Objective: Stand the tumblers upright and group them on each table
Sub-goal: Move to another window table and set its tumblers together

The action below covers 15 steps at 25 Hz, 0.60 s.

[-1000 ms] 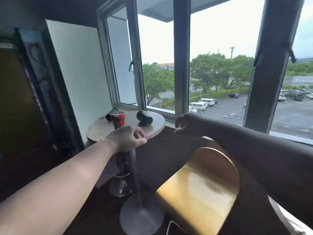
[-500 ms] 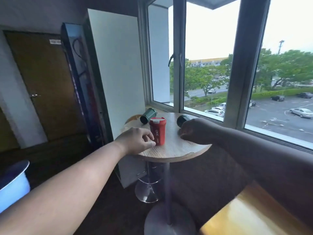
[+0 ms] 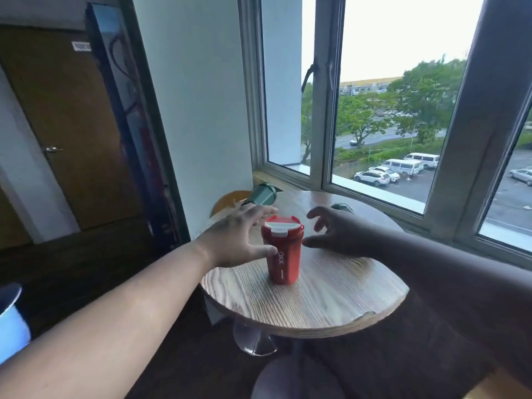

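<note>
A red tumbler [image 3: 282,254] with a white lid stands upright near the middle of the round wooden table [image 3: 316,295]. My left hand [image 3: 236,240] is spread beside it on the left, the thumb touching its side and the fingers reaching past it. A green tumbler [image 3: 263,194] lies on its side at the table's far left edge, just beyond those fingers. My right hand [image 3: 334,233] hovers open to the right of the red tumbler, fingers spread. It hides most of a second dark green tumbler [image 3: 342,208] lying behind it.
The table stands against a window sill [image 3: 374,194] in a corner with a white wall [image 3: 198,110] to the left. A wooden stool seat [image 3: 230,198] shows behind the table. A blue-and-white seat [image 3: 11,321] is at the far left, and a door [image 3: 66,125] beyond.
I have come closer to the table. Both hands were loosely curled and are now spread. The left hand has moved up to touch the red tumbler; the right has opened in front of the dark green one.
</note>
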### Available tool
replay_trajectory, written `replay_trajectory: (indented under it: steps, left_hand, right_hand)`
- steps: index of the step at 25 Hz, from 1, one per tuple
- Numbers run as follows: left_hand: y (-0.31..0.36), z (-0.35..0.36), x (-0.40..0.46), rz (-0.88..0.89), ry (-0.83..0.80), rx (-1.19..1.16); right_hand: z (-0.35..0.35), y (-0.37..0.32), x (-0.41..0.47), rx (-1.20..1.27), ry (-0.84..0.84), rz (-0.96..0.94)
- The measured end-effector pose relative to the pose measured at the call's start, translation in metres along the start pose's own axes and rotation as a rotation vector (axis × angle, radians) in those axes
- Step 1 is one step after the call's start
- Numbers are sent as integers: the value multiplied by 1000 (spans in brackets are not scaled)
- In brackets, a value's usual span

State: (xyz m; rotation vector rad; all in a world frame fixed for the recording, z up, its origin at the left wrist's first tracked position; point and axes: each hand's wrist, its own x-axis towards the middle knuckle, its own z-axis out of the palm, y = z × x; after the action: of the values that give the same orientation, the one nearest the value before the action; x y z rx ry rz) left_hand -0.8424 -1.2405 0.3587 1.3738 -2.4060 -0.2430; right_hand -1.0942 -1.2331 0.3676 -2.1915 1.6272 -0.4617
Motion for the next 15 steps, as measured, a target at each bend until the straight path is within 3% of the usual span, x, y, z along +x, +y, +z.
replay_trajectory:
  steps: [4,7,15]
  left_hand:
    - [-31,7,38,155,-162,-3]
    - [-56,16,64,292,-255,-165]
    - [-92,32,128,613,-266,-396]
  right_hand:
    - [14,15,30,144,-143,96]
    - [23,19,46,277,-185,161]
    - [28,3,53,393,-35,250]
